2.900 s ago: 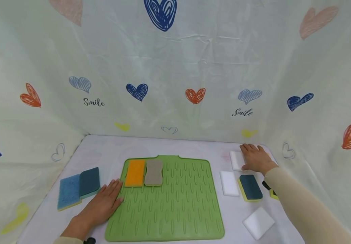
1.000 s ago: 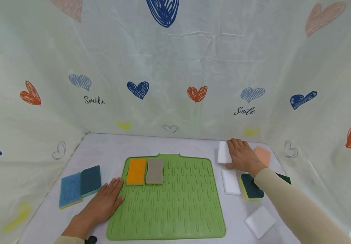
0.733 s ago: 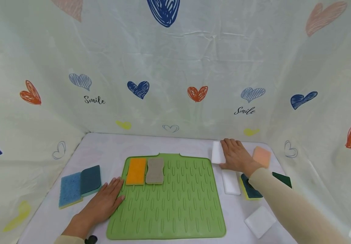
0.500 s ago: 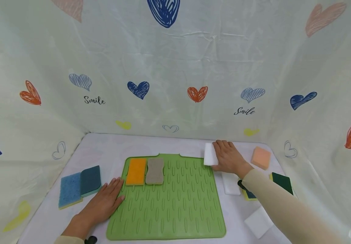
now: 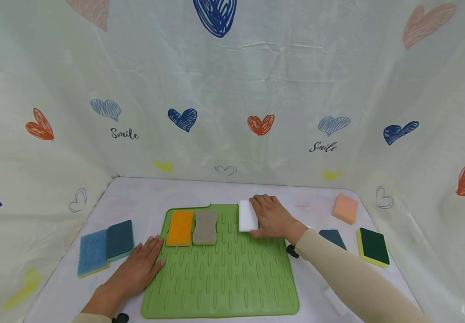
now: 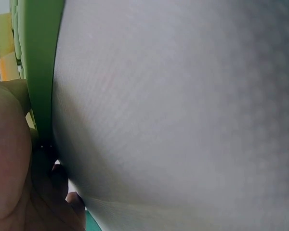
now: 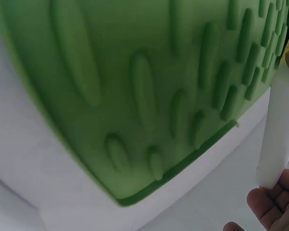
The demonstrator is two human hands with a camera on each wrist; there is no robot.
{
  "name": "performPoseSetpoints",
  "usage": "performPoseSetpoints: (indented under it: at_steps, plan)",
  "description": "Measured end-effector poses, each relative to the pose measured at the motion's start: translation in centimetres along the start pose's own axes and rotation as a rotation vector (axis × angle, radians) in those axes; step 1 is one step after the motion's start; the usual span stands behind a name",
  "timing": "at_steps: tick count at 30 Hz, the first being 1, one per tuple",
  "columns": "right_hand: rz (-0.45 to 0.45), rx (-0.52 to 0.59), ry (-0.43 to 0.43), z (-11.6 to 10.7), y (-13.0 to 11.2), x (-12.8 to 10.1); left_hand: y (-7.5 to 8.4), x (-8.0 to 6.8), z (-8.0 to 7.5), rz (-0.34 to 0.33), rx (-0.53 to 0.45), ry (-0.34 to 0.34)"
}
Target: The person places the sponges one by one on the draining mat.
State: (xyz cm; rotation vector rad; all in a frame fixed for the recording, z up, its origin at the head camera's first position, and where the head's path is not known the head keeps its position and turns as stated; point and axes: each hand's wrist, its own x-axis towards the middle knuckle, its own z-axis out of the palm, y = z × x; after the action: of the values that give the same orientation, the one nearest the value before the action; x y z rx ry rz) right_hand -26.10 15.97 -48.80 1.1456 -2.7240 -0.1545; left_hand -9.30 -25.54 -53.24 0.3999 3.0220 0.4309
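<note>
The white sponge [image 5: 248,216] has travelled left onto the green mat [image 5: 224,278], pinched by the right hand [image 5: 271,217] fingers.

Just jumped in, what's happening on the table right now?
A person's right hand holds a white sponge over the far edge of the green mat, beside the orange sponge and grey sponge lying there. The left hand rests flat at the mat's left edge. More sponges lie on the table on both sides.

2 sponges [image 5: 192,227] on mat [image 5: 224,273] rear-left, held sponge [image 5: 247,216] right of them, 2 sponges [image 5: 104,246] left of mat
</note>
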Motion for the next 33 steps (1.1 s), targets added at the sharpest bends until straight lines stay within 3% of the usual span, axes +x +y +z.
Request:
performPoseSetpoints:
  at_steps: [16,33]
  plan:
    - [-0.039,0.080,-0.068,1.1,-4.0,1.8,0.1,0.0,0.1,0.015,0.005,0.006]
    - [-0.010,0.105,-0.127,1.9,-5.2,2.5,0.1,-0.1,0.0,0.011,0.001,0.000]
